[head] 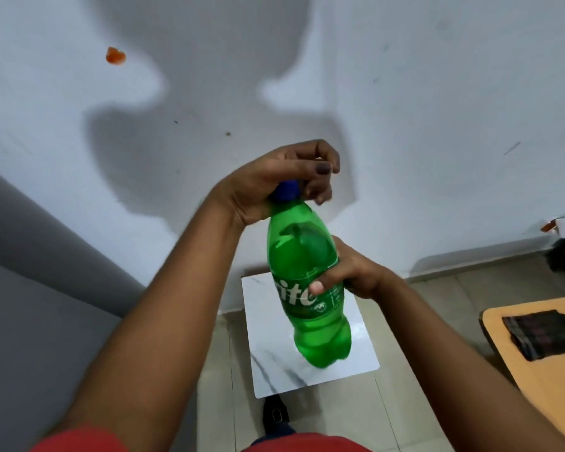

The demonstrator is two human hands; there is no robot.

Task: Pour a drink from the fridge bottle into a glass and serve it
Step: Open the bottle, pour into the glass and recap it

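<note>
A green plastic soda bottle with a white logo hangs in the air in front of me, tilted slightly, above a small white marble-look table. My right hand grips the bottle's middle from the right side. My left hand is curled over the top, its fingers closed around the blue cap, which is partly hidden by the palm. No glass is in view.
A grey fridge side or panel stands at the left. A white wall fills the background. At the right sits a tan wooden table with a dark folded cloth. A dark shoe rests on the tiled floor below.
</note>
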